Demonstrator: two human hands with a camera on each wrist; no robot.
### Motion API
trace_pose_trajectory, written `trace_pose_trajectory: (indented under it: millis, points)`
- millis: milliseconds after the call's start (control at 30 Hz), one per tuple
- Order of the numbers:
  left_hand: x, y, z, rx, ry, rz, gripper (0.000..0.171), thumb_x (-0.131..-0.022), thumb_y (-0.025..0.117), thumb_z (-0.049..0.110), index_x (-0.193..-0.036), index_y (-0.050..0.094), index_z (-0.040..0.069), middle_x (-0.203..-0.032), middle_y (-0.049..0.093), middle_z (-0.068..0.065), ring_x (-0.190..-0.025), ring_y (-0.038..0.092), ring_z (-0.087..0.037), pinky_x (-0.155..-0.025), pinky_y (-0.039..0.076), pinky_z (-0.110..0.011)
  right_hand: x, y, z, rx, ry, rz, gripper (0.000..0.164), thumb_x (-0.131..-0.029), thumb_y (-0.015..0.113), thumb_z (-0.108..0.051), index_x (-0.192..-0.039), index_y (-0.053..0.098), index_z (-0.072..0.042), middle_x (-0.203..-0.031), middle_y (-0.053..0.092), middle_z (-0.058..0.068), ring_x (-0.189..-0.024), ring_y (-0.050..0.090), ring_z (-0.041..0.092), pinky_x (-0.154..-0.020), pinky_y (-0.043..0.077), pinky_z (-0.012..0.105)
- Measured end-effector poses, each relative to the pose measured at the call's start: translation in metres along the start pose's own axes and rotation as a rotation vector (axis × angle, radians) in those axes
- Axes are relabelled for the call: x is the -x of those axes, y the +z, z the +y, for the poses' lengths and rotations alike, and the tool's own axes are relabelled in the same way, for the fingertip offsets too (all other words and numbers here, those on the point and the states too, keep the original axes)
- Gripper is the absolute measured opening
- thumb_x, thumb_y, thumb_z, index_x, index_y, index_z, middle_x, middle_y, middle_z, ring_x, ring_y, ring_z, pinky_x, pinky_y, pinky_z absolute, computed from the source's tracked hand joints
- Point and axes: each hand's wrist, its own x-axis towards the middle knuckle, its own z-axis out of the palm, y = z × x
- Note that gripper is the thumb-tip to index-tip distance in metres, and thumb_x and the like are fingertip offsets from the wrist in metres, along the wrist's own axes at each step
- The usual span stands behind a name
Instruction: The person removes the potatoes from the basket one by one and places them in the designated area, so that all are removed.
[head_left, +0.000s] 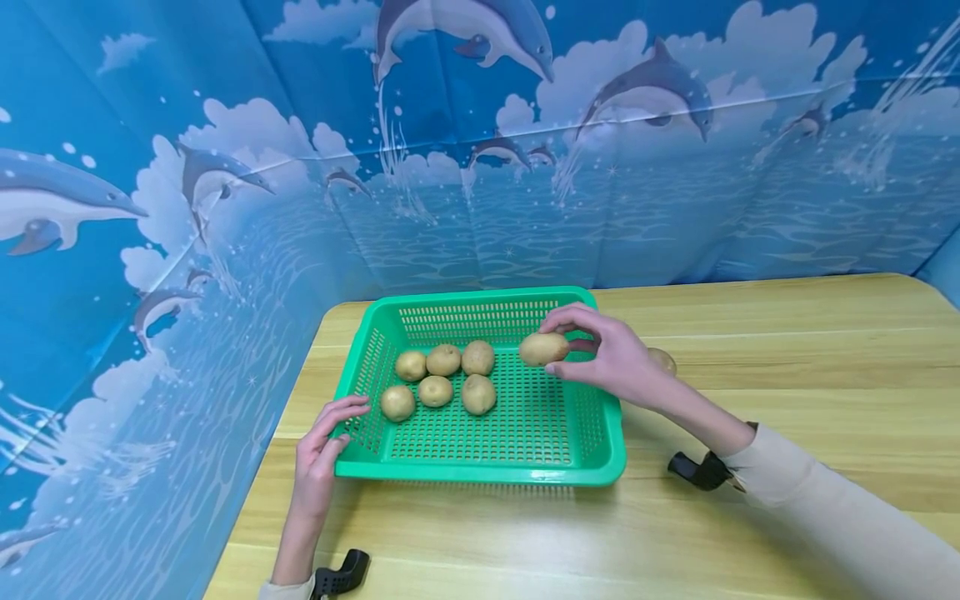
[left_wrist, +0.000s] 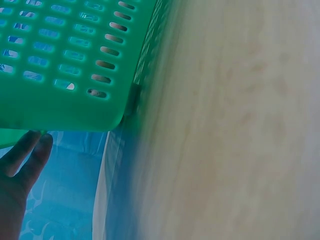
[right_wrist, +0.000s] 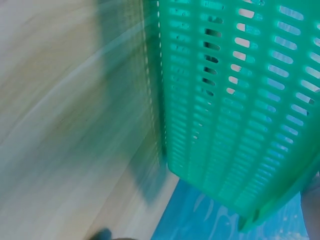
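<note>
A green plastic basket [head_left: 480, 473] with slotted sides stands on the table. My left hand [head_left: 315, 462] grips its left rim, fingers over the edge and thumb near the front corner; in the left wrist view, fingers [left_wrist: 36, 152] meet the rim beside the slotted wall [left_wrist: 60, 107]. Above the basket's right part, my right hand [head_left: 611, 354] pinches a potato [head_left: 543, 349] between thumb and fingers. Several potatoes [head_left: 444, 360] lie in two rows in the basket's left half. In the right wrist view the basket's side [right_wrist: 220, 130] fills much of the picture, and the held potato is hidden.
Another potato [head_left: 663, 360] lies on the wooden table [head_left: 787, 358] right of the basket, partly hidden behind my right wrist. A blue curtain [head_left: 465, 225] printed with dolphins hangs behind and to the left of the table.
</note>
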Motion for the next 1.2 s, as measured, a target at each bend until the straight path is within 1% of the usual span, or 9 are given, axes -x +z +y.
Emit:
trace_pose_trajectory:
  millis: [167, 233, 367, 567, 767, 900, 1000, 1100, 1200]
  points:
    - [0.0, 0.0, -0.001, 0.002, 0.01, 0.003, 0.049, -0.082, 0.032, -0.019, -0.117, 0.064, -0.008, -0.129, 0.056, -0.023, -0.131, 0.043, -0.029, -0.11, 0.031, -0.031, 0.01, -0.006, -0.002, -0.023, 0.024, 0.012, 0.044, -0.081, 0.081, -0.011, -0.121, 0.063, -0.015, -0.128, 0.057, 0.003, -0.116, 0.057, 0.02, -0.094, 0.05, 0.03]
    - [0.0, 0.0, -0.001, 0.004, 0.013, 0.005, 0.049, -0.082, 0.032, -0.019, -0.117, 0.064, -0.008, -0.128, 0.056, -0.023, -0.131, 0.043, -0.029, -0.11, 0.031, -0.031, 0.014, -0.009, -0.003, -0.035, 0.031, 0.018, 0.043, -0.081, 0.08, -0.012, -0.121, 0.063, -0.016, -0.127, 0.058, 0.002, -0.115, 0.058, 0.021, -0.094, 0.05, 0.031]
    - [0.0, 0.0, -0.001, 0.005, 0.017, 0.006, 0.049, -0.081, 0.032, -0.02, -0.116, 0.064, -0.009, -0.128, 0.056, -0.024, -0.131, 0.043, -0.03, -0.11, 0.031, -0.031, 0.022, -0.014, -0.005, -0.046, 0.017, 0.034, 0.043, -0.081, 0.08, -0.009, -0.12, 0.063, -0.014, -0.126, 0.059, 0.005, -0.114, 0.059, 0.022, -0.093, 0.051, 0.032]
    - [0.0, 0.0, -0.002, 0.006, 0.021, 0.008, 0.049, -0.08, 0.033, -0.02, -0.116, 0.064, -0.008, -0.127, 0.056, -0.024, -0.13, 0.044, -0.03, -0.11, 0.031, -0.031, 0.034, -0.024, -0.005, 0.024, 0.001, 0.068, 0.043, -0.08, 0.081, -0.007, -0.118, 0.063, -0.015, -0.122, 0.062, 0.002, -0.109, 0.061, 0.021, -0.091, 0.052, 0.028]
    - [0.0, 0.001, -0.001, 0.009, 0.015, 0.011, 0.048, -0.081, 0.034, -0.02, -0.116, 0.065, -0.008, -0.128, 0.056, -0.023, -0.131, 0.043, -0.032, -0.11, 0.031, -0.031, 0.045, -0.033, -0.005, 0.076, 0.03, 0.08, 0.045, -0.082, 0.079, -0.009, -0.123, 0.063, -0.017, -0.124, 0.06, 0.0, -0.106, 0.062, 0.024, -0.088, 0.053, 0.025]
    - [0.0, 0.001, -0.001, 0.006, 0.011, 0.012, 0.049, -0.081, 0.033, -0.02, -0.116, 0.065, -0.007, -0.128, 0.057, -0.023, -0.131, 0.043, -0.031, -0.11, 0.031, -0.031, 0.052, -0.038, -0.004, 0.114, 0.028, 0.08, 0.049, -0.083, 0.077, -0.006, -0.129, 0.062, -0.012, -0.129, 0.057, 0.001, -0.109, 0.061, 0.019, -0.089, 0.052, 0.026]
    - [-0.001, 0.001, -0.001, 0.003, 0.012, 0.009, 0.048, -0.082, 0.032, -0.019, -0.116, 0.064, -0.009, -0.128, 0.056, -0.023, -0.131, 0.043, -0.03, -0.11, 0.031, -0.031, 0.056, -0.042, -0.002, 0.14, 0.025, 0.087, 0.049, -0.084, 0.076, -0.003, -0.13, 0.063, -0.01, -0.131, 0.056, 0.002, -0.112, 0.06, 0.015, -0.089, 0.052, 0.025]
    - [-0.001, 0.001, -0.001, 0.002, 0.011, 0.008, 0.048, -0.082, 0.032, -0.019, -0.116, 0.064, -0.01, -0.128, 0.056, -0.023, -0.131, 0.043, -0.03, -0.11, 0.031, -0.031, 0.06, -0.044, 0.001, 0.145, 0.044, 0.099, 0.048, -0.083, 0.076, -0.002, -0.129, 0.064, -0.012, -0.131, 0.056, 0.002, -0.113, 0.059, 0.015, -0.09, 0.051, 0.024]
    - [0.0, 0.001, 0.0, 0.001, 0.005, 0.011, 0.048, -0.082, 0.032, -0.019, -0.116, 0.064, -0.01, -0.129, 0.056, -0.022, -0.131, 0.043, -0.03, -0.11, 0.03, -0.031, 0.064, -0.047, 0.004, 0.138, 0.077, 0.119, 0.047, -0.083, 0.077, -0.004, -0.127, 0.064, -0.016, -0.131, 0.056, 0.0, -0.113, 0.059, 0.015, -0.09, 0.051, 0.023]
